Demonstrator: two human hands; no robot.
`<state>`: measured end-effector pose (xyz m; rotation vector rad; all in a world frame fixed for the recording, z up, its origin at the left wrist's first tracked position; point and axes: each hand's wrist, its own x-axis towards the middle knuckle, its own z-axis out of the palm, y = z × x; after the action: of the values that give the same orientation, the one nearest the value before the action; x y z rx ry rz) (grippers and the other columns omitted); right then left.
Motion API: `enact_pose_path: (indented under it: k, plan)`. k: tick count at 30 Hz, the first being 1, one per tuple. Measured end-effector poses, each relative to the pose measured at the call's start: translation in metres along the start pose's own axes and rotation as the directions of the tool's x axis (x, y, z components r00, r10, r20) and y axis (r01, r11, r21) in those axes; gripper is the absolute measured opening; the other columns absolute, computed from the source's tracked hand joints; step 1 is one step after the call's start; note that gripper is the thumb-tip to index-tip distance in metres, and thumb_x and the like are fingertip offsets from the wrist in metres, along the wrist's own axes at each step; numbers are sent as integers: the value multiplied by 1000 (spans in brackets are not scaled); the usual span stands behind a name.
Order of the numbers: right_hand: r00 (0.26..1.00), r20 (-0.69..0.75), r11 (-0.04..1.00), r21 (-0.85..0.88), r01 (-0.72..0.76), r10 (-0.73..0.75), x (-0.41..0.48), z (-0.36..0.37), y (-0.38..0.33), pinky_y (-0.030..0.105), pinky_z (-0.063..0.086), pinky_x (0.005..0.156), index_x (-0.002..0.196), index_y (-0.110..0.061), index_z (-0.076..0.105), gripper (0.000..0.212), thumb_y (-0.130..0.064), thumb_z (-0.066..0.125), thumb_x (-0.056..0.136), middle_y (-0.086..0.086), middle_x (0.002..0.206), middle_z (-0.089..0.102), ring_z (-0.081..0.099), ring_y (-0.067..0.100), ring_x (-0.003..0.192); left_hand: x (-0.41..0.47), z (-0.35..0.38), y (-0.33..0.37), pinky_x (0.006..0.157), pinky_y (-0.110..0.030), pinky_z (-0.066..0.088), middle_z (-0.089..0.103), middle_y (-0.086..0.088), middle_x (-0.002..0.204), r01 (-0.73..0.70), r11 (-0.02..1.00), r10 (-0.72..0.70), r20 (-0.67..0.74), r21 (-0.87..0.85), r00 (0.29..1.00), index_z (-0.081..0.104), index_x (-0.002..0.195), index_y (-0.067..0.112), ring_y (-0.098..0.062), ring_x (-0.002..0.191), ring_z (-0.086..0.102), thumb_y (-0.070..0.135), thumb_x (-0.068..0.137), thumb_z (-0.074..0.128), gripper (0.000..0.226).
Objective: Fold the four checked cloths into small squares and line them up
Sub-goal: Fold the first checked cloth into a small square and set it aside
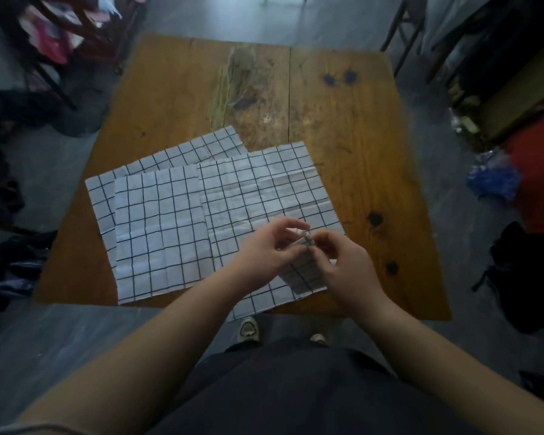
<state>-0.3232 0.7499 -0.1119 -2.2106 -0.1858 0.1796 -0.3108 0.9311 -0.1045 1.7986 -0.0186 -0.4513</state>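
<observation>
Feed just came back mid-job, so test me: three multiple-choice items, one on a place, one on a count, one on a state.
1. Where over the table is the folded cloth?
A) far left corner B) near right part C) far right corner
2. How many spread cloths lie on it?
A) one B) three C) five
3. What are the left hand and right hand doing?
A) both pinch the folded cloth B) both press flat on the table C) both hang idle

Key: 1 B, it is held up by the near right edge. 2 B, one at the back left, one in the middle, one on the right. 3 A, fingertips of both close on its top end.
</observation>
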Motion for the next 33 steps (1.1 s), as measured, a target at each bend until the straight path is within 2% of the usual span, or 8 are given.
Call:
enact_pose_path:
  k: [4, 8, 11, 14, 19, 24, 29, 33]
  plan:
    - [998, 42, 996, 81, 32, -36, -12, -36, 17, 30, 58, 78, 101, -27, 65, 6, -26, 60, 98, -12, 93, 66, 63, 2, 90, -4, 31, 17, 89, -33, 57, 59, 14, 108, -31, 978, 47, -76, 206, 996, 60, 116, 38, -2, 101, 57, 31, 94, 67, 25]
    - [985, 153, 992, 114, 62, -79, -22, -76, 35, 20, 55, 75, 99, -37, 63, 17, -21, 62, 98, -16, 97, 67, 63, 1, 95, 1, 51, 34, 107, -35, 38, 43, 16, 132, -69, 897, 78, -2, 437, 997, 59, 114, 49, -9, 128, 38, 41, 90, 68, 27]
    - [983, 165, 989, 140, 54, -77, -27, -102, 47, 18, 55, 75, 98, -37, 63, 16, -21, 62, 98, -17, 97, 66, 64, 1, 95, 5, 69, 49, 110, -35, 40, 54, 19, 133, -89, 909, 70, 62, 407, 996, 66, 107, 40, -2, 128, 45, 34, 93, 67, 15]
    - [990, 121, 987, 153, 47, -66, -30, -122, 60, 18, 54, 71, 97, -32, 64, 10, -23, 61, 98, -17, 94, 66, 64, 3, 90, 9, 92, 57, 93, -35, 57, 69, 16, 103, -63, 929, 57, 27, 365, 998, 69, 106, 32, 2, 100, 63, 29, 95, 65, 12]
    - [998, 45, 994, 102, 48, -53, -32, -141, 74, 9, 46, 65, 92, -32, 64, 9, -25, 62, 97, -15, 86, 65, 61, -1, 84, 9, 131, 62, 81, -27, 56, 69, 15, 89, -52, 906, 97, -86, 420, 992, 72, 103, 30, 3, 87, 63, 30, 96, 63, 11]
    - [995, 74, 996, 72, 58, -63, -32, -150, 84, 20, 52, 69, 94, -37, 65, 6, -33, 61, 96, -17, 89, 67, 62, -1, 85, 7, 149, 63, 74, -18, 49, 69, 17, 84, -23, 911, 74, -109, 412, 991, 74, 97, 33, 5, 83, 62, 30, 95, 66, 9]
    - [998, 51, 993, 117, 30, -36, -26, -155, 84, 12, 44, 66, 89, -36, 64, 10, -29, 62, 97, -15, 86, 65, 59, -5, 85, 10, 150, 67, 82, -26, 56, 71, 15, 88, 46, 917, -4, -108, 396, 994, 75, 100, 31, 2, 87, 65, 30, 95, 66, 10]
    - [998, 55, 985, 171, -9, -1, -18, -157, 82, 18, 45, 67, 89, -27, 67, 8, -28, 64, 96, -11, 86, 66, 60, -1, 83, 10, 147, 68, 80, -17, 52, 71, 18, 90, 73, 919, -29, -119, 387, 992, 75, 105, 29, 9, 87, 64, 28, 95, 66, 14]
